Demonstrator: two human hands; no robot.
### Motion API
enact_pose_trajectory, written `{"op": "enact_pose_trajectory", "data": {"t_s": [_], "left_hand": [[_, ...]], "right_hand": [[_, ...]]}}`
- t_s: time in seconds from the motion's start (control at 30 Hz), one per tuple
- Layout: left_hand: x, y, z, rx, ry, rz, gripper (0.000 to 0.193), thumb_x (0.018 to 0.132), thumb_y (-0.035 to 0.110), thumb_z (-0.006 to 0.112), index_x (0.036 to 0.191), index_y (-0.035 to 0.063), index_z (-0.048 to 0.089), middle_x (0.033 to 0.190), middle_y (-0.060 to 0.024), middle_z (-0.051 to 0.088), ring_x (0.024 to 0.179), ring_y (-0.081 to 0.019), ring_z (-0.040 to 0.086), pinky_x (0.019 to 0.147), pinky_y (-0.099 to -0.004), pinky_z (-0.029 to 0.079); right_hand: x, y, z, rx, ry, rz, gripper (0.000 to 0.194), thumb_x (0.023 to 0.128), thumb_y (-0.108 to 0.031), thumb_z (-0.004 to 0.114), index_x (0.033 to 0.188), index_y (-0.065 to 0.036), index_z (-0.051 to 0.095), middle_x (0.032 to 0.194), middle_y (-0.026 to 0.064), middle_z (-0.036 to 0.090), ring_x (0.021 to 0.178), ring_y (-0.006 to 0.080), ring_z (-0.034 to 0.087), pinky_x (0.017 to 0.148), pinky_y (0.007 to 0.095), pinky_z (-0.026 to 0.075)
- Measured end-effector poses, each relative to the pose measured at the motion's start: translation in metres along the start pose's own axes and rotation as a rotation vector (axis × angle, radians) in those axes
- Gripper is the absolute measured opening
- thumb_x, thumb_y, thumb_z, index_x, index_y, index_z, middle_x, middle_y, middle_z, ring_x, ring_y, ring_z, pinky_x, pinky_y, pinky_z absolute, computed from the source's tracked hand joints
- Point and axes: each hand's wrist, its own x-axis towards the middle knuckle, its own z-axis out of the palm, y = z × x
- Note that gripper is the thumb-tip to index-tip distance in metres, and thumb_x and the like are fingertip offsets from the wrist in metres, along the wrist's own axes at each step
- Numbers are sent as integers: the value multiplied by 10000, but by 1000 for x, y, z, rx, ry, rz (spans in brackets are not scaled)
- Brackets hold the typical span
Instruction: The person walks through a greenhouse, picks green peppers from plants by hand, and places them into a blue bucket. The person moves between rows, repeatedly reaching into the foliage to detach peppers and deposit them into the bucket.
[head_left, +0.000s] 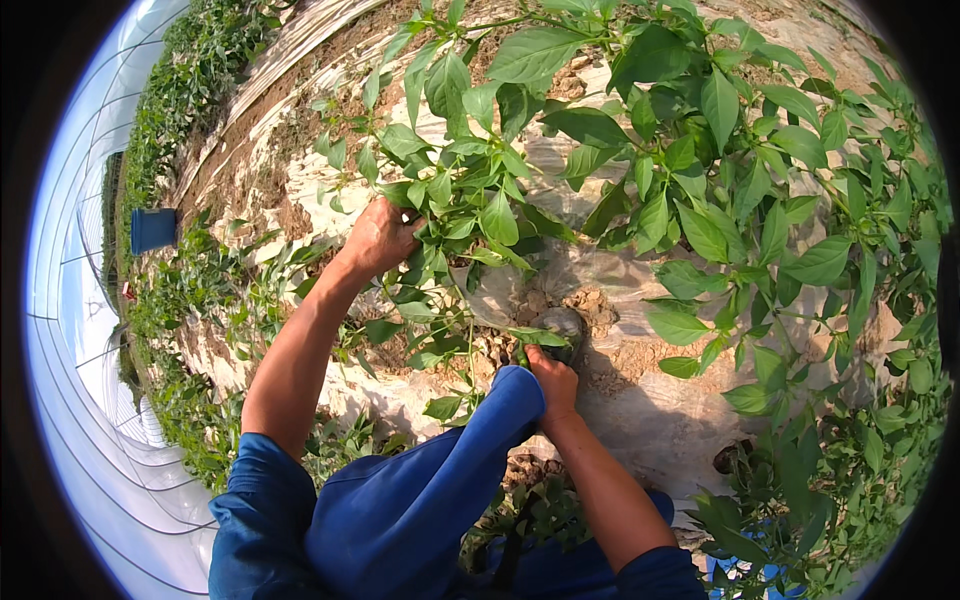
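Observation:
Pepper plants (499, 217) with broad green leaves spread before me over pale plastic mulch film (637, 405). My left hand (384, 238) reaches into the foliage of one plant, its fingertips partly behind leaves; what they touch cannot be made out. Lower down, my right hand (553, 379) is closed around something green, seemingly a pepper (523, 358), close to a leaf and a stem. Just beyond that hand lies a rounded grey lump (561, 324), partly shaded, beside clods of soil. A blue cloth garment (442, 480) hangs between my arms and partly covers the view below the right hand.
A blue bucket (154, 230) stands among plants at the far left, near a small red object (128, 290). Curved hoops and clear film of a greenhouse tunnel (82, 315) arch along the left. Dense plants fill the right side, and something blue (739, 566) shows at lower right.

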Motion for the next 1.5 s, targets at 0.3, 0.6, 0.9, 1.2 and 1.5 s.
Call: {"op": "enact_pose_trajectory", "data": {"t_s": [0.3,0.6,0.9,1.2,1.5], "left_hand": [[-1,-10,-16,114,-1,-52,290,850,160,595,1121,60,616,1010,-200,670,965,-371,631,824,-416,488],[-15,-71,-27,466,-35,-40,335,726,318,774,832,23,656,752,-182,653,700,-371,649,618,-440,525],[-79,-107,-24,-36,65,-63,319,806,249,735,1021,53,603,823,-153,628,733,-347,626,636,-420,499],[-58,-19,-34,295,-126,23,215,781,167,701,958,53,657,847,-148,661,751,-345,637,650,-409,498],[-50,-3,-26,299,65,94,87,783,140,673,845,79,663,693,-143,633,656,-351,643,562,-428,501]], "right_hand": [[0,-4,-4,24,4,-15,292,853,-203,563,1137,-138,574,668,112,646,626,336,657,541,447,516],[19,-10,-39,468,-55,195,251,831,-276,642,977,-76,598,759,156,678,692,371,660,591,429,509],[152,-69,-118,797,-13,-78,173,803,-180,655,875,-35,594,726,151,656,677,324,663,625,410,507],[194,-107,-107,451,-106,-355,341,777,-239,714,1089,-117,653,995,118,664,853,330,665,751,430,536],[183,-125,-125,364,-97,-635,228,741,-171,726,929,-84,630,1051,101,617,878,297,657,718,425,542]]}}
